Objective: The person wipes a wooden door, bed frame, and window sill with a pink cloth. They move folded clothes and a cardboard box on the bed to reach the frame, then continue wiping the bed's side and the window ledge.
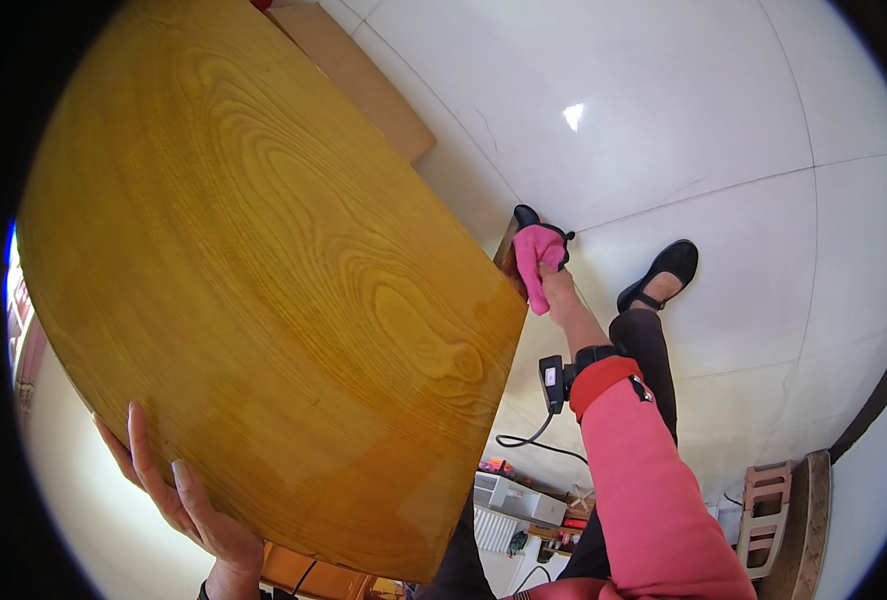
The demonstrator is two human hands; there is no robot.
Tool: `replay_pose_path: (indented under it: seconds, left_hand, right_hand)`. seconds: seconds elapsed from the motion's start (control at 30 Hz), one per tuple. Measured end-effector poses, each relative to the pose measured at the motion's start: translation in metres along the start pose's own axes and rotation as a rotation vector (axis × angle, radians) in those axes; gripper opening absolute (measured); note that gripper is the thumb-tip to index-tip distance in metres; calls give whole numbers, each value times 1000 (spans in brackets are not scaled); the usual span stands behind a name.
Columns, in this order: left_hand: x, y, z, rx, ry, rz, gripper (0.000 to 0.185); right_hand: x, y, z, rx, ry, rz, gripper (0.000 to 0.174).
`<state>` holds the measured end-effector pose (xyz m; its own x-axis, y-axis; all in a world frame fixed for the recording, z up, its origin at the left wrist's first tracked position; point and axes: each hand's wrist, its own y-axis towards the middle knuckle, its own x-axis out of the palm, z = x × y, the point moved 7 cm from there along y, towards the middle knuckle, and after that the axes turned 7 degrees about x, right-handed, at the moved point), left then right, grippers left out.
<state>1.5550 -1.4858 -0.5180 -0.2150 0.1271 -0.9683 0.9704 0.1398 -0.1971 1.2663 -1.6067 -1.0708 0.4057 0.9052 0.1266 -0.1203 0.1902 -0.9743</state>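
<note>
A large varnished wooden panel (pixel 301 300), with a swirling grain, fills the left and middle of the view. At its lower left edge rests my left hand (pixel 196 502), its fingers spread over the rim and touching the surface. My right hand (pixel 552 281) is beyond the panel's right corner, holding a pink cloth (pixel 537 255) against a dark wooden part (pixel 511 262) beside that corner. The cloth hides most of the right hand's fingers. A black device is strapped to my right wrist, with a cable hanging from it.
A brown cardboard box (pixel 368 90) lies on the tiled floor (pixel 661 97) behind the panel. My black shoe (pixel 672 266) stands right of the cloth. A white shelf unit (pixel 518 499) with small items and a pink plastic rack (pixel 766 510) are at the bottom.
</note>
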Motion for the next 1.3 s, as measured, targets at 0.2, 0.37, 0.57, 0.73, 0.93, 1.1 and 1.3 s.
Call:
replay_pose_path:
  seconds: [0.2, 0.37, 0.57, 0.73, 0.93, 1.1, 1.3]
  left_hand:
    - [4, 0, -4, 28, -41, 4, 53]
    - [19, 4, -6, 71, -29, -9, 50]
    - [15, 1, 2, 124, -121, 58, 46]
    - [25, 2, 2, 190, -185, 113, 45]
    - [39, 3, 1, 90, -328, 160, 48]
    - [54, 3, -1, 79, -489, 303, 57]
    - [59, 2, -5, 64, -748, 388, 64]
  right_hand:
    - [-7, -20, 34, 258, 189, -300, 30]
    - [-11, -45, 58, 357, 284, -342, 33]
    - [-21, -58, 64, 296, 363, -289, 29]
    - [-53, -83, 10, -19, 414, -32, 28]
    - [-40, -240, -17, -188, -6, -349, 42]
    - [22, -354, 7, -319, -359, -553, 49]
    - [101, -391, -47, -850, -478, -591, 46]
